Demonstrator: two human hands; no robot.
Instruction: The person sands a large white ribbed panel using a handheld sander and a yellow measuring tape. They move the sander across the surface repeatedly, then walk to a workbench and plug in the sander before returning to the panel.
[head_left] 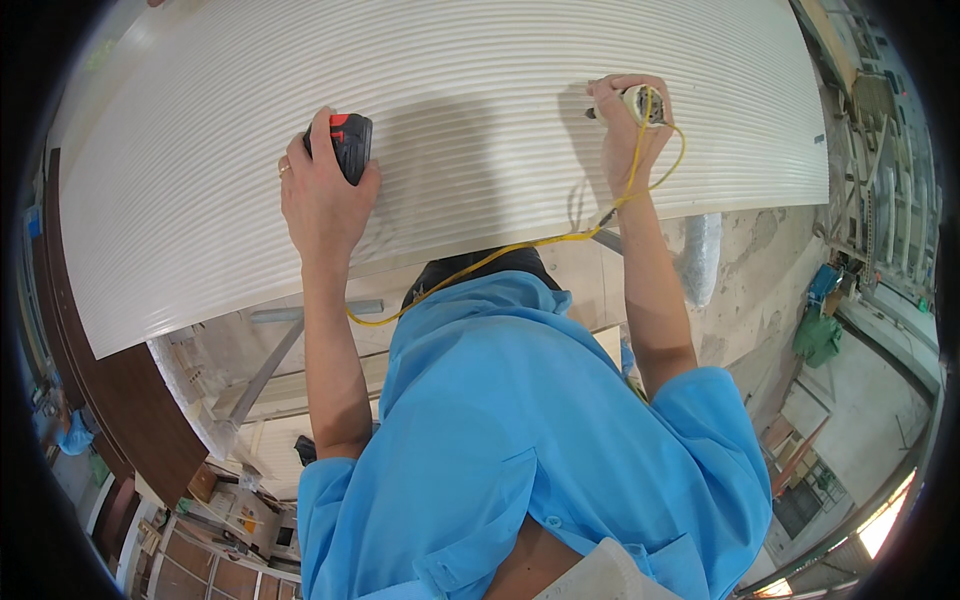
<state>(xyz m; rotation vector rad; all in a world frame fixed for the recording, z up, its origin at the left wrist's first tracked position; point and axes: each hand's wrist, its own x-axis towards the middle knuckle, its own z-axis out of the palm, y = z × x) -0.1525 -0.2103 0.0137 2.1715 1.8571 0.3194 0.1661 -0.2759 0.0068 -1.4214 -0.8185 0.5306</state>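
Work seems mid-course: the left hand point(326, 200) grasps a black-and-red device point(353, 152), the right hand point(622, 140) a corded tool point(644, 104), over the ribbed panel point(545, 120).

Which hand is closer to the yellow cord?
Right. The cord crosses the right hand near the wrist and loops beside it; the left hand is apart from it, around a black-and-red tool.

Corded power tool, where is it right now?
Upper right of the head view: the corded power tool is in the right hand, over the white ridged panel, its yellow cord looping beside it.
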